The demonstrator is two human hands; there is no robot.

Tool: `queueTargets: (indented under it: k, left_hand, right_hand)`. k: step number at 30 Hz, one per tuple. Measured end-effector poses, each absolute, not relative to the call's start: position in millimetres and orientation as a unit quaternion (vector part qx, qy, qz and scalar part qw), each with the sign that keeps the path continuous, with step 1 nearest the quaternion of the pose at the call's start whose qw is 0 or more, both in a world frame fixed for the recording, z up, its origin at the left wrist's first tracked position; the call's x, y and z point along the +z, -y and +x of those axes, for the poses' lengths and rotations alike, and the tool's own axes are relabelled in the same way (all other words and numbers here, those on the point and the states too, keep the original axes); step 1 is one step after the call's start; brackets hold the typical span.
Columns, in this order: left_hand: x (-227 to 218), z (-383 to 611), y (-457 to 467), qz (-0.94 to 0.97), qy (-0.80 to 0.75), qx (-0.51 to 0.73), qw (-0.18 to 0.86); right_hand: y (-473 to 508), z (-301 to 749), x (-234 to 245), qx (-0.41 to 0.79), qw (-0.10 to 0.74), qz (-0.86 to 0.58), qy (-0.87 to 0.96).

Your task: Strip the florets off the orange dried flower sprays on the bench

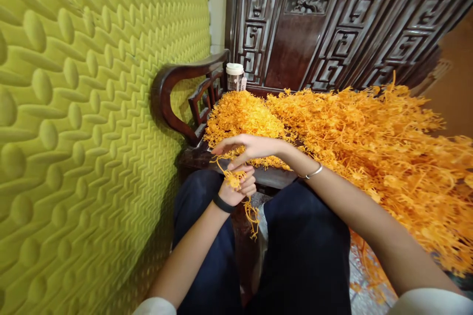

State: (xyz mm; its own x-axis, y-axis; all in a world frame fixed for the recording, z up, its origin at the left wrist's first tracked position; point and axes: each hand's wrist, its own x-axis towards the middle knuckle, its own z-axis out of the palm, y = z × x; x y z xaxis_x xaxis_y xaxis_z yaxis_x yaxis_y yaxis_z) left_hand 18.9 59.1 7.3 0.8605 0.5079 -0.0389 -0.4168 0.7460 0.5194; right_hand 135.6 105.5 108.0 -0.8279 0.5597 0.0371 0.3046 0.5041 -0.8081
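My left hand (pixel 242 187), with a black band at its wrist, is closed around a small orange plastic flower sprig (pixel 233 179). Thin orange stems (pixel 252 219) from the sprig hang below the fingers toward my knees. Just above it, my right hand (pixel 247 146) has its fingers stretched to the left and its thumb apart from them. That thumb is close to the top of the sprig; whether it touches cannot be made out. Behind my hands, a rounded heap of loose orange sprigs (pixel 244 113) lies on the dark wooden seat.
A large pile of long orange plastic flower stems (pixel 354 133) spreads across the right. At the back left stands a clear cup with a white lid (pixel 234 76). The bench's curved wooden armrest (pixel 166 88) adjoins a yellow-green padded wall (pixel 92 108). A carved backrest (pixel 295 49) rises behind.
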Motion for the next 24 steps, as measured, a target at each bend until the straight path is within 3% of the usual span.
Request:
queueTargets:
  k: [12, 18, 24]
  left_hand:
    - [15, 9, -62, 0.246, -0.084, 0.293, 0.92]
    - [15, 6, -66, 0.26, -0.089, 0.27, 0.923]
    - [7, 23, -30, 0.333, -0.184, 0.161, 0.91]
  right_hand:
    - [-125, 129, 90, 0.392, 0.421, -0.347, 0.741]
    - [-130, 139, 96, 0.31, 0.45, -0.393, 0.74]
    - [-166, 208, 103, 0.158, 0.653, -0.5, 0.547]
